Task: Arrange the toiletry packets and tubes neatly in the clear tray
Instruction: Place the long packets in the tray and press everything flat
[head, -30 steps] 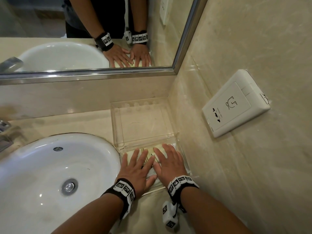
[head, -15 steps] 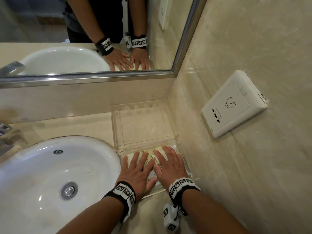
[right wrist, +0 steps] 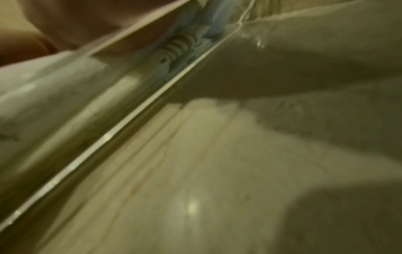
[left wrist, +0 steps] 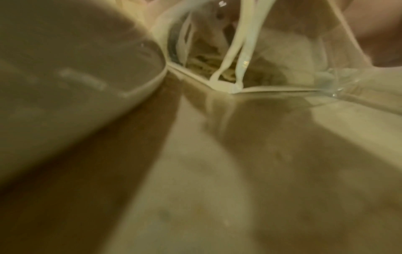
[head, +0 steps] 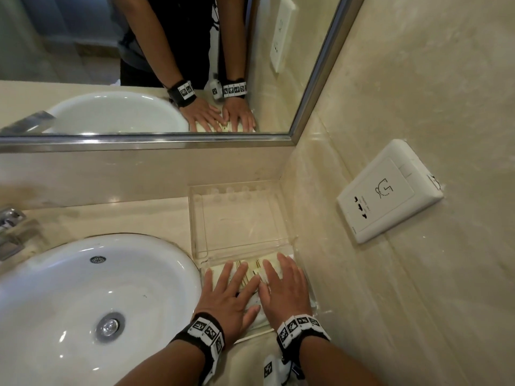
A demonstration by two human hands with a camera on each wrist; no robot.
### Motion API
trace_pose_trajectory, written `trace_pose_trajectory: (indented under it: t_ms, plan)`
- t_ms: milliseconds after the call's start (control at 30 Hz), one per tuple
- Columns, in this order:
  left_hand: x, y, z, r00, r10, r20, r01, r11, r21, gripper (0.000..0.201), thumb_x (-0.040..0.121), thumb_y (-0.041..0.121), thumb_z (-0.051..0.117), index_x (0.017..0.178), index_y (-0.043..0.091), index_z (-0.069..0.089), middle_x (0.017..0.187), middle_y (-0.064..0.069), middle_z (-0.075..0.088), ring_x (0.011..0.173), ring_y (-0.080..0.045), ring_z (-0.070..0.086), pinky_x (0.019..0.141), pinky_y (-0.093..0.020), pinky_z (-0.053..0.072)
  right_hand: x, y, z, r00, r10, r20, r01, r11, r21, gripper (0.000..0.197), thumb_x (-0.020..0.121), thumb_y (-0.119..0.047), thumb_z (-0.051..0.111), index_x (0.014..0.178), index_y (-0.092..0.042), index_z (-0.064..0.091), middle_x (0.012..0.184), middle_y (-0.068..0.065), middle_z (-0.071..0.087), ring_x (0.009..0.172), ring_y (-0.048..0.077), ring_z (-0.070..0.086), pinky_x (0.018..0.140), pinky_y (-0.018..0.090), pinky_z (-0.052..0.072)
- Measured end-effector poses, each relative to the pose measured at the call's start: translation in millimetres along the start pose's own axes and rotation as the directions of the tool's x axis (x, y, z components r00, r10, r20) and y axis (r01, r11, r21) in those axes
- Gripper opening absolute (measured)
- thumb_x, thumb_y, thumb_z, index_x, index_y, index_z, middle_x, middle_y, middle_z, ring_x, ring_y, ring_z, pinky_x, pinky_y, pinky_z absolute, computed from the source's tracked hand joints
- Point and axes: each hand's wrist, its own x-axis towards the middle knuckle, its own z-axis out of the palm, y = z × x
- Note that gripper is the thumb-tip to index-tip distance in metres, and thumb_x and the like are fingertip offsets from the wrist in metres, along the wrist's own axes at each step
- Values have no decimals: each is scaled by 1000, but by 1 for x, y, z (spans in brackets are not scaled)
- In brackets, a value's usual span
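A clear tray (head: 195,218) sits in the counter's back right corner, its far compartment bare. In its near compartment lie pale toiletry packets (head: 252,270) with gold lettering. My left hand (head: 231,291) lies flat on the packets, fingers straight and spread. My right hand (head: 284,282) lies flat beside it on the right part of the packets, thumb touching the left index finger. The hands hide most of the packets. In the left wrist view a corner of the tray (left wrist: 230,88) shows blurred. In the right wrist view the tray's edge (right wrist: 121,127) runs diagonally, with a ribbed white cap (right wrist: 176,47) behind it.
A white round sink (head: 83,302) fills the counter to the left, with a chrome tap (head: 9,218) at its far left. A mirror (head: 139,65) runs along the back wall. A white socket plate (head: 387,190) sits on the right wall, close to the tray.
Both hands stay flat on the packets in the near compartment, having slid slightly toward me. The view has tilted a little.
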Motion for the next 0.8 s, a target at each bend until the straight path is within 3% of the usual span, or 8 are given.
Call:
trace_pose_trajectory:
  t_ms: [67,133,200,500,800]
  plan:
    - [0,1,0,1000,15,-18,-15,1000,8,66,96,67,15,153,33,21,163,-2,16,150,-32,6,110,-68,14,1,0,3,999,16,-36,-16,1000,-3,59,96,-53,31,150,-28,39,161,10,32,150,30,23,121,48,23]
    - [-1,0,0,999,32,-37,-30,998,47,71,93,69,5,154,33,-1,161,3,-13,148,-27,-17,114,-64,-4,3,-1,1,1000,10,17,-9,1000,-30,61,101,-53,25,157,-30,22,168,7,14,155,28,5,124,46,11]
    - [-1,1,-2,1000,18,-12,-17,998,63,73,91,69,-1,153,32,-11,157,5,-24,146,-25,-26,115,-60,-11,5,0,-1,998,11,65,-9,1000,-30,61,104,-50,25,160,-32,9,170,3,-1,155,25,-8,124,44,1]
    - [2,4,-6,997,-6,71,-1,996,90,71,92,66,0,153,31,-12,160,5,-22,145,-25,-28,114,-59,-14,4,-2,-4,997,33,74,-30,999,-43,57,105,-47,26,159,-39,8,170,1,-4,155,23,-12,123,41,-4]
    - [-11,5,-26,999,44,-6,-44,997,66,75,93,69,8,155,29,-4,164,4,-14,148,-24,-20,118,-57,-7,1,0,-20,996,1,95,-4,999,36,62,101,-59,31,158,-41,15,170,1,-3,155,23,-8,124,42,1]
